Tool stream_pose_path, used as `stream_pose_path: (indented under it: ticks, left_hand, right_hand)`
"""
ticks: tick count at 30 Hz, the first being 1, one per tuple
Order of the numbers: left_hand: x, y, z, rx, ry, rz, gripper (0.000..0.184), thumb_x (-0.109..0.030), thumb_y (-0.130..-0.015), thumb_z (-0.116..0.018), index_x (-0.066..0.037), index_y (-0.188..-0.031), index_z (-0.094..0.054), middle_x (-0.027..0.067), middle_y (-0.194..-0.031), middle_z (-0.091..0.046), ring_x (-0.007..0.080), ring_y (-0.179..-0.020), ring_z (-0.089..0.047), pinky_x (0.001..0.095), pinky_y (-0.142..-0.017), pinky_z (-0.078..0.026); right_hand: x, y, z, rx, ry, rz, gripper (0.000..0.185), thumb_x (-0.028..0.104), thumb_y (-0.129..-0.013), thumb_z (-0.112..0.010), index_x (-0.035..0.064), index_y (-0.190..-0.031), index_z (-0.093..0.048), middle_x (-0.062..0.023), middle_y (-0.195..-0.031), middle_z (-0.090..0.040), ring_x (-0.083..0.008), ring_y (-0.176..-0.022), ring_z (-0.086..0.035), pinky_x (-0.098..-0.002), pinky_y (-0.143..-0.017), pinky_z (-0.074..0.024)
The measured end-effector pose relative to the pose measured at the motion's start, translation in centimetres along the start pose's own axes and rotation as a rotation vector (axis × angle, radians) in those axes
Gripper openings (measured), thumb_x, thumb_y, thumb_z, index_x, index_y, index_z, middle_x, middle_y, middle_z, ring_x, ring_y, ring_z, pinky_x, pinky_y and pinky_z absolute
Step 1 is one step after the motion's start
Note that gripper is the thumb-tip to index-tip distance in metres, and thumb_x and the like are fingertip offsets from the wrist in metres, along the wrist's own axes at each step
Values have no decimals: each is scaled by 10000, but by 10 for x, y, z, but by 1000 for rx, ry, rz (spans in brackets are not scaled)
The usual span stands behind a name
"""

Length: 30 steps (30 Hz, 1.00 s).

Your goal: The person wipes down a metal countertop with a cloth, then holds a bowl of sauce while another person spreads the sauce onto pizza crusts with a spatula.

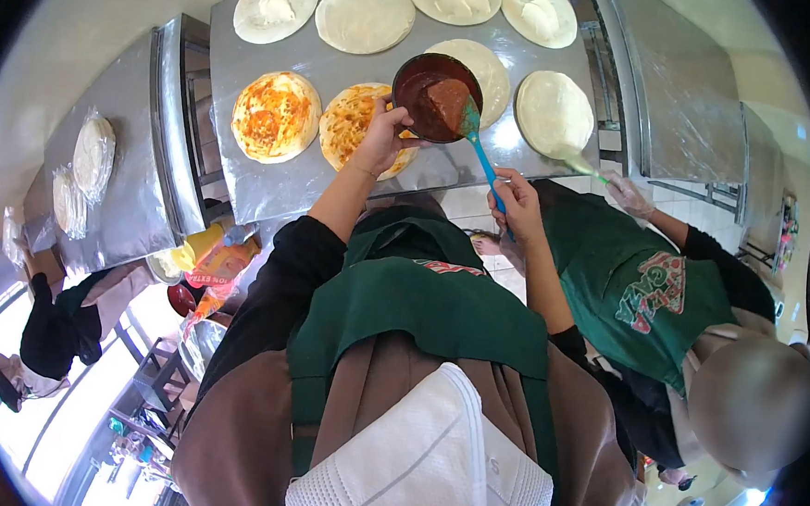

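Observation:
My left hand (386, 139) grips the side of a dark round bowl (408, 75) holding red-brown sauce, tilted above the table. In my right hand (519, 206) is the blue handle of a spatula (483, 158). Its greenish head dips into the bowl, bearing a thick lump of sauce (448, 103). Below the bowl, a dough round with orange-red sauce (346, 124) is partly covered by my left hand and the bowl. Another sauced dough round (276, 117) lies to its left. Behind the bowl, a pale dough round (484, 72) is partly hidden.
Several pale dough rounds, one plain-looking (365, 14), line the far side of the metal table (214, 33). At right, a co-worker's gloved hand (629, 194) holds a green-handled tool against a white-coated round (554, 114). Plastic-wrapped rounds (94, 155) lie on a left-hand table.

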<state>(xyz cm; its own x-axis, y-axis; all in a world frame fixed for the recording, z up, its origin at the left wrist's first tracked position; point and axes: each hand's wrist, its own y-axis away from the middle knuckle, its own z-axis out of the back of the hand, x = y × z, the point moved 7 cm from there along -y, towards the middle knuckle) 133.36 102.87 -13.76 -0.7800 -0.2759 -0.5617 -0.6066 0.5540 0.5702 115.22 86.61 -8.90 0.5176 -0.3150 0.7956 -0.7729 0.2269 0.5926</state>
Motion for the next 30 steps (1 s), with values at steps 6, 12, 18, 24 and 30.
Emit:
stream_pose_path:
  ticks: [6, 12, 18, 24, 30]
  left_hand:
    - [-5, 0, 20, -95, 51, 2, 544, -54, -751, -504, -113, -1244, -282, 67, -938, -466, 203, -899, -527, 560, -750, -545]
    - [-18, 26, 53, -127, -23, -47, 570, -131, -732, -483, -130, -1293, -386, 96, -1264, -499, 292, -1089, -539, 527, -872, -485]
    - [-41, 72, 56, -177, 38, -151, 627, -123, -710, -486, -118, -1325, -368, 120, -1304, -474, 321, -1164, -503, 539, -925, -452]
    - [-45, 96, 78, -195, 106, -160, 653, -92, -704, -469, -133, -1339, -323, 128, -1285, -470, 329, -1104, -545, 501, -850, -518]
    - [-52, 109, 88, -207, 128, -212, 635, -92, -706, -471, -131, -1327, -342, 119, -1293, -467, 324, -1111, -544, 509, -865, -508]
  right_hand:
    - [11, -31, 30, -73, -33, 91, 237, 148, -928, -521, 61, -1148, -537, -24, -640, -521, -47, -412, -384, -186, -340, -272]
    - [22, -85, 49, -398, 823, 393, 233, 151, -906, -517, 71, -1119, -566, -126, -715, -605, -275, -630, -582, -370, -589, -458]
    - [-15, -96, 22, -339, 1183, 328, 273, 182, -894, -498, 142, -1161, -535, -159, -858, -590, -366, -744, -592, -460, -655, -478]
    - [-3, -101, 35, -328, 987, 386, 278, 184, -900, -485, 114, -1167, -518, -174, -876, -591, -379, -763, -591, -475, -669, -479]
    - [-15, -104, 18, -392, 1028, 467, 257, 171, -895, -489, 69, -1125, -542, -197, -848, -597, -380, -803, -591, -476, -671, -467]
